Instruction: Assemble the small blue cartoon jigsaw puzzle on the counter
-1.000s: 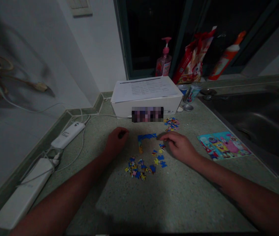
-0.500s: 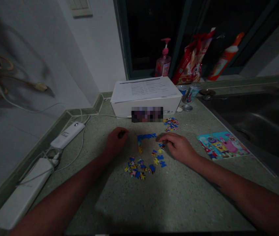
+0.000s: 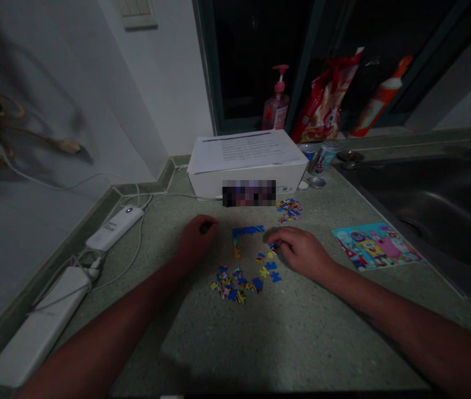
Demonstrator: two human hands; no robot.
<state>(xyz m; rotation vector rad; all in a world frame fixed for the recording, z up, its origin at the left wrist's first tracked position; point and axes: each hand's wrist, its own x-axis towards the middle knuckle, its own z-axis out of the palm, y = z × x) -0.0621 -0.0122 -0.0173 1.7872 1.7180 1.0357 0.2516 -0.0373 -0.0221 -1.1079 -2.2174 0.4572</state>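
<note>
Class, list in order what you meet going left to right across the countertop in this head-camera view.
White power strip, white power bank, left hand, jigsaw pieces, right hand, SpongeBob puzzle picture card, stainless steel sink.

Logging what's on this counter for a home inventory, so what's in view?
jigsaw pieces: many, blue and mixed colours, scattered between the hands
puzzle section: one, blue, among the pieces
puzzle picture card: one, blue and pink, right of the right hand
cardboard box: one, white, at the counter's back
printed sheet: one, white, on the box
pump bottle: one, pink, behind the box
snack bag: one, red, behind the box
squeeze bottle: one, orange and white, far back right
drink can: one, blue and silver, beside the box
sink: one, steel, at right
power strip: one, white, along the left edge
plug adapter: one, white, near the wall, cabled
left hand: one, curled, left of the pieces
right hand: one, curled, beside the pieces
</note>
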